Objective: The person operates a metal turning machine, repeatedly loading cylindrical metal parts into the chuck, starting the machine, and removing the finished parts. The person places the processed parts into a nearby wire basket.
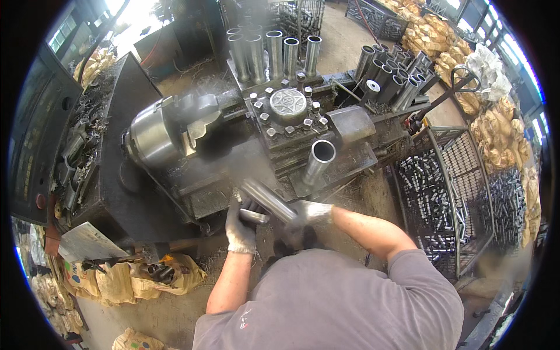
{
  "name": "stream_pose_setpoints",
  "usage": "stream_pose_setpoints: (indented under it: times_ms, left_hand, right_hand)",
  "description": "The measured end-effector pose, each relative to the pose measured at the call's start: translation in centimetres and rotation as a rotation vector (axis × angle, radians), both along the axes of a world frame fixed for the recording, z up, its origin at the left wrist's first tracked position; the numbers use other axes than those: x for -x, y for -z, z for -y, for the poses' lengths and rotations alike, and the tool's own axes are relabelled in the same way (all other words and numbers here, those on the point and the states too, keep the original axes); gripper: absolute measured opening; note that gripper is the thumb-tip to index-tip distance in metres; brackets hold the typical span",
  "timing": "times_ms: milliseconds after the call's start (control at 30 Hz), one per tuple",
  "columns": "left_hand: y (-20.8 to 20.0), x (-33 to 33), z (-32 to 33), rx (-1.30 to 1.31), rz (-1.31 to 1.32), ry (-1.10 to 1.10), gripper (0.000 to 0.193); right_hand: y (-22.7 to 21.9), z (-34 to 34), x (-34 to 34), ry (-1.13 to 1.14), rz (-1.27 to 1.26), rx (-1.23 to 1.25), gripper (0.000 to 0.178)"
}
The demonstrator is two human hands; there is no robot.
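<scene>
A shiny steel tube (269,200) lies slanted between my hands, in front of the lathe. My right hand (310,213), in a dirty white work glove, is closed round its near end. My left hand (238,226), gloved too, is closed on a short metal cylinder (254,217) that sticks out beside the tube. The tube's far end is blurred by a hazy patch, so I cannot tell whether it touches anything. Another steel tube (319,162) stands upright on the lathe's flat ledge, beyond my right hand. To the left sits the lathe chuck (156,134), its jaws partly blurred.
Behind the round-capped tool post (288,104) stand several upright tubes (290,57). More tubes (396,79) crowd the right end. A wire crate (458,192) of small metal parts stands at my right. Sacks (119,283) lie at lower left, near a metal sheet (90,242).
</scene>
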State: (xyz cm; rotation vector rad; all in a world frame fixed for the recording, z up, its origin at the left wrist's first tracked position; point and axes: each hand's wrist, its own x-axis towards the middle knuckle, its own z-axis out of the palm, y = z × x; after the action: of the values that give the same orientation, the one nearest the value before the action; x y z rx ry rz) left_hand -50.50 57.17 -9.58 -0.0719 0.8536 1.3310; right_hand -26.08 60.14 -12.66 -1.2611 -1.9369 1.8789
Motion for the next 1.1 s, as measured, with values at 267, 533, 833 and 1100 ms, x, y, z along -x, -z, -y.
stream_pose_setpoints:
  times_ms: [267,533,833,1100]
  left_hand:
    - [-5.0,-0.3,3.1,-0.182,-0.116,0.107,0.051]
    - [-6.6,-11.8,-4.0,-0.914,-1.596,0.038,0.079]
    - [-8.3,0.0,3.4,-0.27,-0.753,0.006,0.046]
    - [-4.0,6.6,4.2,-0.42,0.051,-0.172,0.082]
  right_hand:
    - [-14.9,1.7,-8.4,0.11,0.049,-0.382,0.055]
    - [-16.0,-3.2,-10.8,0.242,-0.084,-0.586,0.061]
    - [-10.6,-4.1,-7.6,0.399,0.241,-0.663,0.061]
    - [-10.3,1.2,3.6,0.133,0.133,-0.576,0.05]
